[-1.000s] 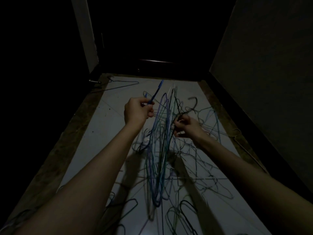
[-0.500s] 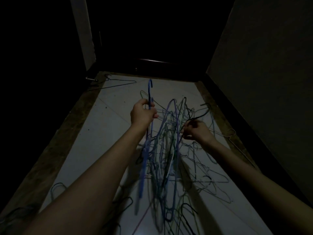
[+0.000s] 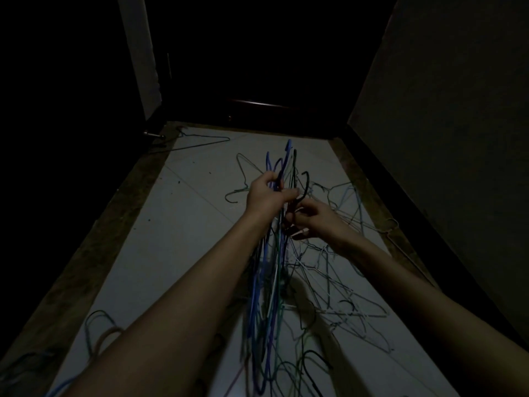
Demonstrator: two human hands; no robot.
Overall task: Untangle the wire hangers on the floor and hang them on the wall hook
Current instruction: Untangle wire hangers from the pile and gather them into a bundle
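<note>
Dim hallway, pale tiled floor running toward a dark doorway, with a dark wall on my right. Wire hangers lie scattered and knotted across the tiles; the main tangle spreads under and to the right of my arms, and 1 lone hanger lies apart near the doorway on the left.

I hold a bunch of hangers up off the floor, blue, green and dark wires hanging down between my forearms. My left hand has its fingers curled around the gathered necks, hooks poking up above my fist. My right hand, just beside and below it, pinches a dark hook at its neck.

I judge these light, thin and springy: they bend easily, snag on each other, and slide in a loose grip. The neck just under each hook looks like the best hold, since it is the stiffest part and lets a hanger be drawn straight out of the bunch. No wall hook is visible to me
</note>
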